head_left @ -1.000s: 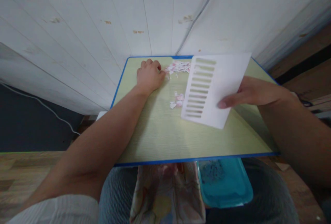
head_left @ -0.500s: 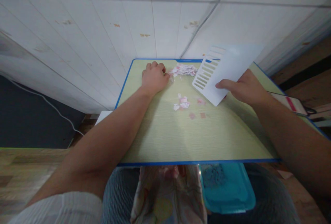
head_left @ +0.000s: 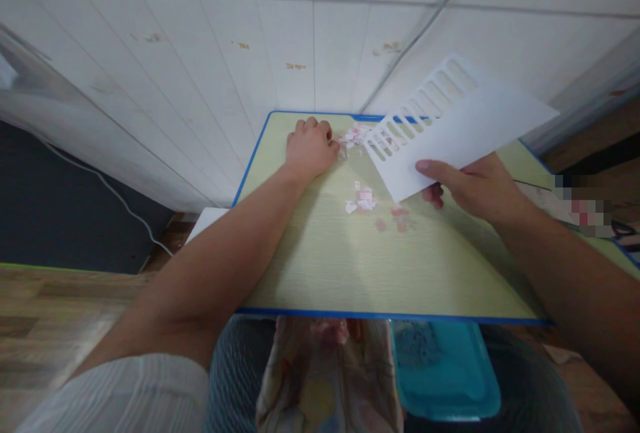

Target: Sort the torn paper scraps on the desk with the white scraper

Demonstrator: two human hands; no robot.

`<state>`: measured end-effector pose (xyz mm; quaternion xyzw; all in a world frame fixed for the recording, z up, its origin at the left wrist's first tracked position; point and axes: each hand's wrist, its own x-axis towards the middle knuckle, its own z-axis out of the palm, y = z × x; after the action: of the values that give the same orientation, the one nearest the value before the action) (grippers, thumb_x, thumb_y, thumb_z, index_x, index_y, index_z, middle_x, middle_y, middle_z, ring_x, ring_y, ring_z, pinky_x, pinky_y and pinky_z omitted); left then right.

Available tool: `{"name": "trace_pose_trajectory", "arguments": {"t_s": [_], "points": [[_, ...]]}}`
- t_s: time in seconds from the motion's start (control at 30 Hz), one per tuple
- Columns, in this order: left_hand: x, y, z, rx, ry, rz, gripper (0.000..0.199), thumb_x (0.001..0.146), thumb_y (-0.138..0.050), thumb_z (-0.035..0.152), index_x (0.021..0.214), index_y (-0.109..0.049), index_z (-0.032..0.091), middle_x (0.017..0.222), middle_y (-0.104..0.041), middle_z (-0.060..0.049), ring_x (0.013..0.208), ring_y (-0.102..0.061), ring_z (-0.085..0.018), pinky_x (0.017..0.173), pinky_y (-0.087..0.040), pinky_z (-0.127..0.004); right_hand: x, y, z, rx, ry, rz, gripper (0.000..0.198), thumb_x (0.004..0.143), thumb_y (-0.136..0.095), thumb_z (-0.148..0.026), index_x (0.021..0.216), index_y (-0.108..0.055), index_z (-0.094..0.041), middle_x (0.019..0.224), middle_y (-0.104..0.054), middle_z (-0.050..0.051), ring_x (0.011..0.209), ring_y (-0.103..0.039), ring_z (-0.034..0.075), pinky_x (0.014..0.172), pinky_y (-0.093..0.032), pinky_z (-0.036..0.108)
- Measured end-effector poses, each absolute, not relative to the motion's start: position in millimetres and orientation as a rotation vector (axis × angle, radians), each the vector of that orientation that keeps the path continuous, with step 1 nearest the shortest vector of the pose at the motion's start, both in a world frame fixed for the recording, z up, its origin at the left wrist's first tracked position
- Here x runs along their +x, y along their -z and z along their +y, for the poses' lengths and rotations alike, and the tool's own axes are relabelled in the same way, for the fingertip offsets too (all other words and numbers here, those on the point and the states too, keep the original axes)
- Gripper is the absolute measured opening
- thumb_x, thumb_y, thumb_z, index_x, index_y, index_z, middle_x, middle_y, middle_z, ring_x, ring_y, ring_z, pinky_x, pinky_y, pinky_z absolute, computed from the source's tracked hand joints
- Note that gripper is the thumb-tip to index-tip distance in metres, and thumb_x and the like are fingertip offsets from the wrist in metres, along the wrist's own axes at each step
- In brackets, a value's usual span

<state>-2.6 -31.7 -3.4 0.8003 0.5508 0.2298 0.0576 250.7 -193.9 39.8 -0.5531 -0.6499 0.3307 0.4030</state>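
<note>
In my right hand (head_left: 470,183) is a white sheet with a row of slots cut along one side (head_left: 450,126), tilted above the table, thumb on top and fingers beneath. Part of a heap of small pink-and-white paper pieces (head_left: 356,134) lies behind the slots. My left hand (head_left: 313,146) rests at the left end of this heap with its fingers curled; what they hold, if anything, is hidden. A smaller cluster of paper pieces (head_left: 367,199) lies nearer to me, with a few thin pinkish bits (head_left: 400,218) beside it.
The table (head_left: 320,266) has a blue edge and stands against a white panelled wall (head_left: 280,33) with a cable (head_left: 425,23). Over my lap are a patterned cloth (head_left: 330,379) and a blue plastic container (head_left: 450,379). A flat item, partly blurred, lies at the table's right (head_left: 543,203).
The slotted sheet has turned in my right hand; its slots now run up to the right, over part of the heap. My left hand stays beside the heap. The whole view has shifted slightly.
</note>
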Motion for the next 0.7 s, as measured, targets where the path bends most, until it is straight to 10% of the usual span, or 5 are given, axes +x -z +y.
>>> {"name": "trace_pose_trajectory", "arguments": {"t_s": [0.7], "points": [[-2.9, 5.6, -30.9, 2.469, -0.69, 1.673, 0.025, 0.103, -0.062, 0.032, 0.122, -0.078, 0.027, 0.14, -0.074, -0.018, 0.141, -0.058, -0.041, 0.117, -0.054, -0.06, 237.7, -21.2, -190.7, -1.427, -0.893, -1.648, 0.057, 0.092, -0.085, -0.074, 0.071, -0.075, -0.022, 0.065, -0.076, 0.008, 0.048, -0.061, 0.017, 0.047, -0.053, 0.033]]}}
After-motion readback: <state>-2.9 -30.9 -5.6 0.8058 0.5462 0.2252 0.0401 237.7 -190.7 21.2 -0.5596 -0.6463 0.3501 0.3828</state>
